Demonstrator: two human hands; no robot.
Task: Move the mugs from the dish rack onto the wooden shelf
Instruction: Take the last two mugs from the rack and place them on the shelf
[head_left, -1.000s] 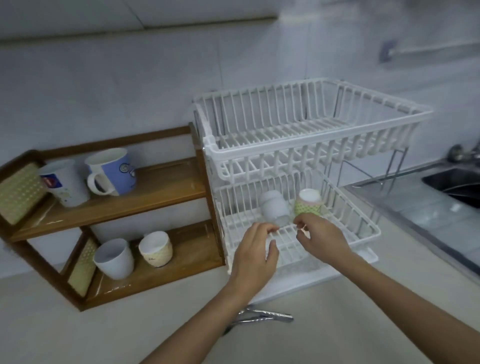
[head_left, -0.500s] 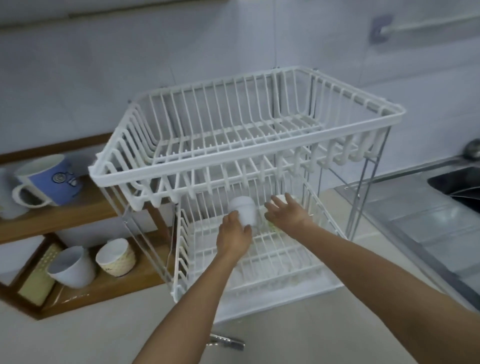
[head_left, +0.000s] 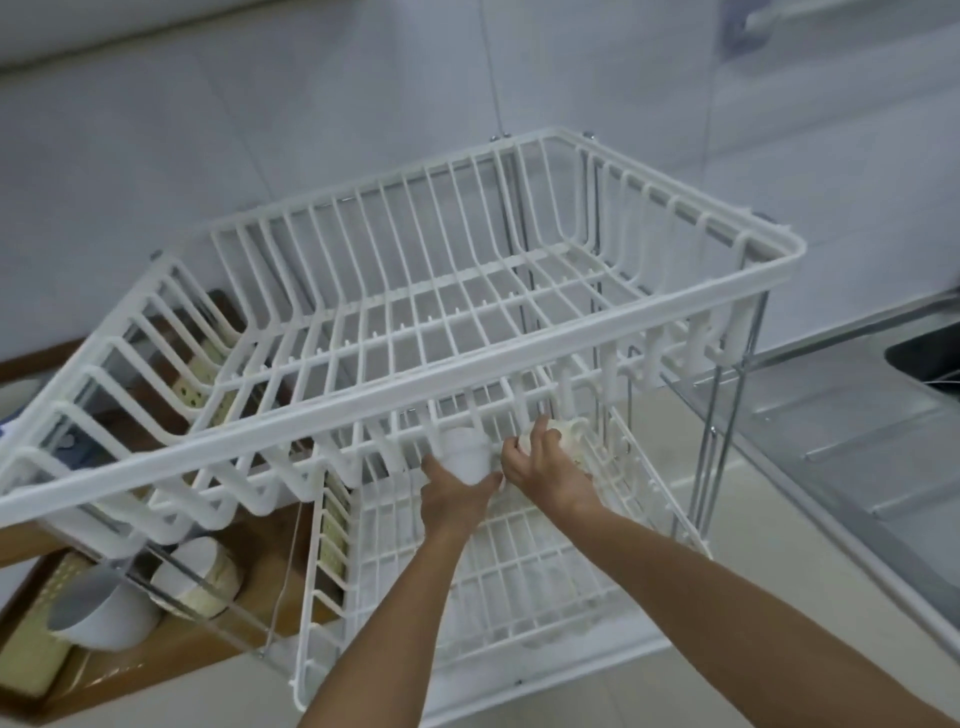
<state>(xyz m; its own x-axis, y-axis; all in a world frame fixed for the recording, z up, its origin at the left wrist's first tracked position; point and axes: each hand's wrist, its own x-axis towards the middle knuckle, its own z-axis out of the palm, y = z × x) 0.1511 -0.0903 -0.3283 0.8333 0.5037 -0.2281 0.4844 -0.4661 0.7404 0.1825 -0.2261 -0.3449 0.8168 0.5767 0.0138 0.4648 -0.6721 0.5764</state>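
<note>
Reaching into the white two-tier plastic dish rack (head_left: 613, 322), the left hand (head_left: 457, 493) cups a plain white mug (head_left: 466, 454), the right hand (head_left: 545, 467) a cream patterned mug (head_left: 569, 439); both remain in the lower tier. Two mugs (perhaps more, hidden) already sit on the wooden shelf (head_left: 171, 657) at eight o'clock.

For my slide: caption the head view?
Both hands grasp mugs in the dish rack's lower tier.

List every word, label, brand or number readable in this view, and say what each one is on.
No text can be read here.
White mug in the left hand: plain, no print visible.
Cream mug under the right hand: only a blurred pattern, no letters.
White mug on the shelf and patterned cup: no lettering shows.
Dish rack: no label or brand visible.
</note>
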